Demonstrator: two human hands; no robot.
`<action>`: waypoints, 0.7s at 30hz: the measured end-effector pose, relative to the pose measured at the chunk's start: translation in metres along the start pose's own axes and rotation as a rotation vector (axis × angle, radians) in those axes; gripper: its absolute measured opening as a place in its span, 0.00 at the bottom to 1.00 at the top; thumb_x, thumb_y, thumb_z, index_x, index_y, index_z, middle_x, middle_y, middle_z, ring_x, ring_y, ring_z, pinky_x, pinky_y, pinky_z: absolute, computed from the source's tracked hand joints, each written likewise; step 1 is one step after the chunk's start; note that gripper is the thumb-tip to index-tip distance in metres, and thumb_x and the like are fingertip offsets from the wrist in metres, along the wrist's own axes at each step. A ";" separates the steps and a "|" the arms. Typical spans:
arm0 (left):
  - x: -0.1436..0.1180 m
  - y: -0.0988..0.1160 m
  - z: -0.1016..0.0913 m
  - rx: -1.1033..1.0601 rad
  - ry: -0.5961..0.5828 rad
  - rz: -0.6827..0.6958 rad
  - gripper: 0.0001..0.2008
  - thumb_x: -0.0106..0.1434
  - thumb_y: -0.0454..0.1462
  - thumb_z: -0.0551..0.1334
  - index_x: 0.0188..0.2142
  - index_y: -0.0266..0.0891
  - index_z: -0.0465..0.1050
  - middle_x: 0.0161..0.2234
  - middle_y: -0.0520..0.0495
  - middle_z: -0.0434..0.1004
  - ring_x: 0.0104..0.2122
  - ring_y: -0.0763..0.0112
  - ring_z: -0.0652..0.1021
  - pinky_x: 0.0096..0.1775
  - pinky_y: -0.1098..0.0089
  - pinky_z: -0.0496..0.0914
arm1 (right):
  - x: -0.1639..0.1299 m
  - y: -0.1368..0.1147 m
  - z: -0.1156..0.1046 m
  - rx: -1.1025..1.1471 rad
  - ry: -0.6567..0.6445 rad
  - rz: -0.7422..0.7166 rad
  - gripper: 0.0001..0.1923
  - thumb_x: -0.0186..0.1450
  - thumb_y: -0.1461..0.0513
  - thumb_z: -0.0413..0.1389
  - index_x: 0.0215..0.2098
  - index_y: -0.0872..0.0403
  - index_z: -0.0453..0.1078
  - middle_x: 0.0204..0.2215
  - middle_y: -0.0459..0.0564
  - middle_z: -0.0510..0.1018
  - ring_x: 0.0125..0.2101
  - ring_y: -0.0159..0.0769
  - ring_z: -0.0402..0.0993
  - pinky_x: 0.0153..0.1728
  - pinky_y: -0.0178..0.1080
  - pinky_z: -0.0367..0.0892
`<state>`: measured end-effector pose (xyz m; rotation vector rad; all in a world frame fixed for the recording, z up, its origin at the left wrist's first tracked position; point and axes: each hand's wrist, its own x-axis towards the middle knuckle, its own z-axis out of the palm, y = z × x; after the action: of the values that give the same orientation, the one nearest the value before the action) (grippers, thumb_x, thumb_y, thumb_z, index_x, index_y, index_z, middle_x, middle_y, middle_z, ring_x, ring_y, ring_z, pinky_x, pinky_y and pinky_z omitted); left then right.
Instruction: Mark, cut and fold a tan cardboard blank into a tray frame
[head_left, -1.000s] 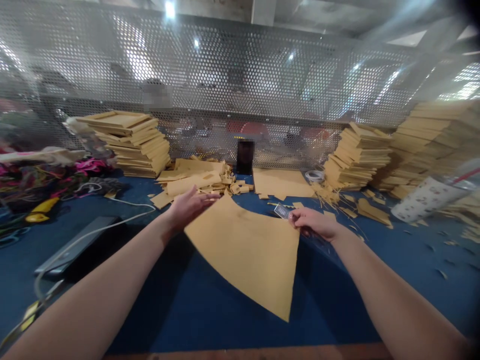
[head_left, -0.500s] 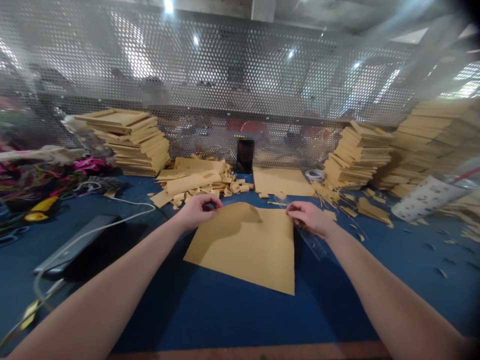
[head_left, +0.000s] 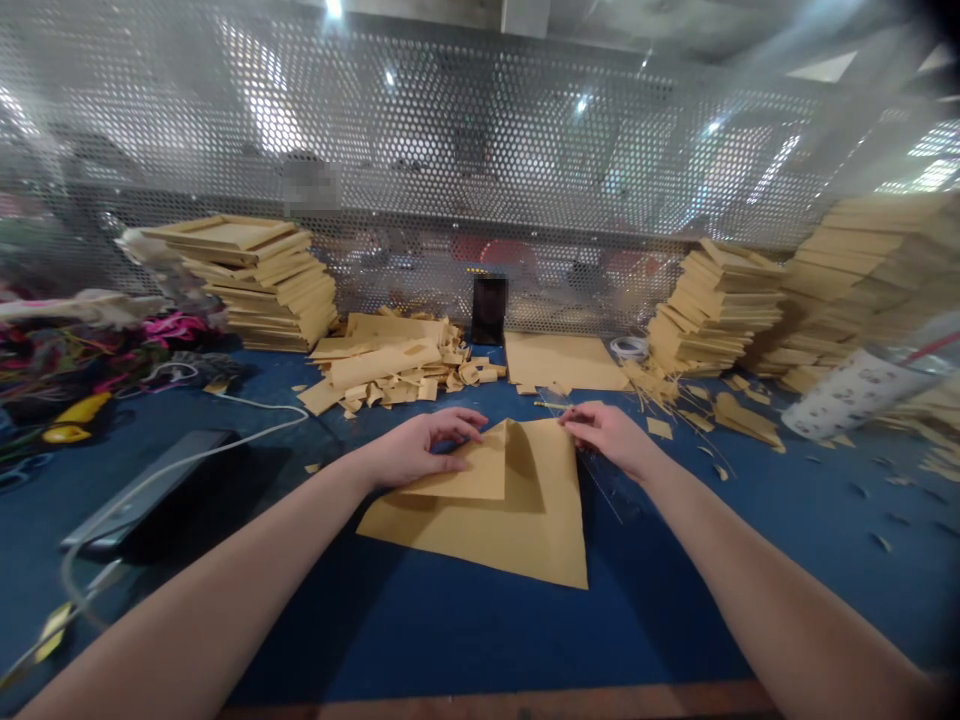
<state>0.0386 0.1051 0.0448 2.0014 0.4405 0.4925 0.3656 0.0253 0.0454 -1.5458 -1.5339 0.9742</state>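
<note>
A sheet of brown kraft paper (head_left: 480, 545) lies on the blue tabletop before me, its far left part folded over toward me as a raised flap (head_left: 480, 470). My left hand (head_left: 420, 447) has this flap between thumb and fingers. At the sheet's far right corner, my right hand (head_left: 604, 432) pinches the edge. A clear plastic ruler-like strip (head_left: 606, 490) lies beside and partly under my right hand. Just beyond the sheet a thin yellow stick (head_left: 550, 404) shows; its kind I cannot tell.
Stacks of brown card trays stand at left (head_left: 262, 285) and right (head_left: 709, 310). Paper scraps (head_left: 397, 365) are heaped between. A black phone-like object (head_left: 489, 310) stands at the perforated metal panel (head_left: 420, 130). A power adapter (head_left: 161, 490) with white cable lies left, a patterned cup (head_left: 855, 392) right.
My left hand has brought the sheet's far left part over toward me, so it now forms a flap. My right hand has shifted slightly left, still at the right corner.
</note>
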 end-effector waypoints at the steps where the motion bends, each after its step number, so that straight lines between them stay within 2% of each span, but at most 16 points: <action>1: -0.001 0.001 0.001 0.017 0.011 -0.020 0.21 0.58 0.40 0.67 0.52 0.48 0.74 0.62 0.45 0.61 0.61 0.55 0.65 0.59 0.56 0.62 | 0.000 0.000 0.001 -0.002 0.005 -0.003 0.14 0.60 0.54 0.58 0.38 0.56 0.73 0.31 0.49 0.75 0.28 0.34 0.70 0.32 0.38 0.67; 3: -0.002 0.003 0.002 0.076 -0.003 -0.050 0.30 0.55 0.40 0.70 0.57 0.50 0.69 0.64 0.45 0.58 0.62 0.52 0.62 0.60 0.54 0.60 | 0.000 0.000 0.002 -0.005 0.016 -0.012 0.15 0.60 0.54 0.58 0.39 0.56 0.74 0.31 0.49 0.76 0.29 0.35 0.71 0.33 0.39 0.67; 6: -0.004 0.009 0.003 0.163 -0.084 -0.017 0.33 0.54 0.38 0.71 0.58 0.53 0.67 0.65 0.48 0.57 0.62 0.50 0.62 0.61 0.51 0.60 | -0.001 -0.001 0.004 -0.033 0.026 -0.030 0.14 0.61 0.54 0.57 0.38 0.55 0.74 0.30 0.48 0.76 0.29 0.36 0.71 0.34 0.39 0.67; 8: -0.003 0.013 0.006 0.196 -0.146 0.031 0.31 0.54 0.37 0.70 0.57 0.54 0.69 0.65 0.50 0.56 0.63 0.50 0.61 0.62 0.51 0.58 | -0.001 -0.002 0.005 -0.045 0.032 -0.043 0.13 0.61 0.55 0.57 0.38 0.55 0.74 0.30 0.48 0.76 0.30 0.36 0.72 0.35 0.39 0.66; 11: -0.001 0.015 0.010 0.205 -0.216 0.038 0.20 0.63 0.36 0.63 0.54 0.55 0.72 0.66 0.54 0.53 0.64 0.54 0.60 0.62 0.52 0.57 | -0.002 -0.003 0.007 -0.026 0.040 -0.048 0.13 0.62 0.56 0.56 0.39 0.55 0.75 0.31 0.49 0.77 0.31 0.36 0.72 0.37 0.39 0.67; 14: 0.001 0.012 0.013 0.208 -0.187 0.018 0.18 0.67 0.34 0.57 0.52 0.56 0.73 0.66 0.56 0.53 0.64 0.57 0.60 0.62 0.52 0.57 | -0.001 -0.003 0.009 0.018 0.033 -0.016 0.12 0.63 0.58 0.56 0.41 0.55 0.75 0.36 0.50 0.79 0.35 0.37 0.74 0.41 0.40 0.68; 18: 0.000 0.003 0.015 0.240 -0.096 -0.026 0.31 0.59 0.37 0.67 0.60 0.56 0.64 0.67 0.52 0.51 0.64 0.53 0.58 0.63 0.51 0.54 | 0.000 0.002 0.009 0.053 0.044 0.004 0.12 0.63 0.59 0.57 0.43 0.55 0.75 0.40 0.51 0.80 0.39 0.38 0.76 0.46 0.42 0.68; 21: -0.002 0.000 0.016 0.273 -0.110 -0.061 0.35 0.56 0.41 0.69 0.62 0.55 0.61 0.67 0.51 0.50 0.64 0.50 0.59 0.63 0.51 0.55 | 0.002 0.006 0.008 0.054 0.045 0.002 0.13 0.63 0.59 0.57 0.44 0.55 0.75 0.42 0.52 0.80 0.40 0.39 0.77 0.47 0.43 0.69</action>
<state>0.0457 0.0920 0.0379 2.2565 0.5208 0.2937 0.3608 0.0268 0.0363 -1.5217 -1.4640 0.9677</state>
